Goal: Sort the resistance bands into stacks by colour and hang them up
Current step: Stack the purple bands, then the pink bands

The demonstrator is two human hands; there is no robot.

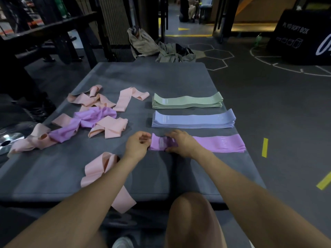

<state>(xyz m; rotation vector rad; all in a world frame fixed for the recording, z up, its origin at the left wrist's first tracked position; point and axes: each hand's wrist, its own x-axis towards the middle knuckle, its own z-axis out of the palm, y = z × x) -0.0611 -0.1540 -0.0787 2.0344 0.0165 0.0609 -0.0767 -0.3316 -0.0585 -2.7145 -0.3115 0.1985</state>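
Note:
On a grey mat (pixel 161 81) lie three flat stacks of bands: green (pixel 187 101) farthest, blue (pixel 194 120) in the middle, purple (pixel 220 143) nearest. My left hand (pixel 137 145) pinches the left end of the top purple band. My right hand (pixel 180 142) presses down on the same band just to the right. To the left sits a loose tangle of peach bands (pixel 93 100) and purple bands (pixel 89 119). One more peach band (pixel 96 169) lies partly under my left forearm.
A metal weight plate (pixel 7 142) lies on the floor at the mat's left edge. Dark gym equipment stands at the back left. Bags and clothing (pixel 161 49) lie beyond the mat's far edge. A black plyo box (pixel 300 36) stands at the back right. My knee (pixel 191 212) is at the mat's near edge.

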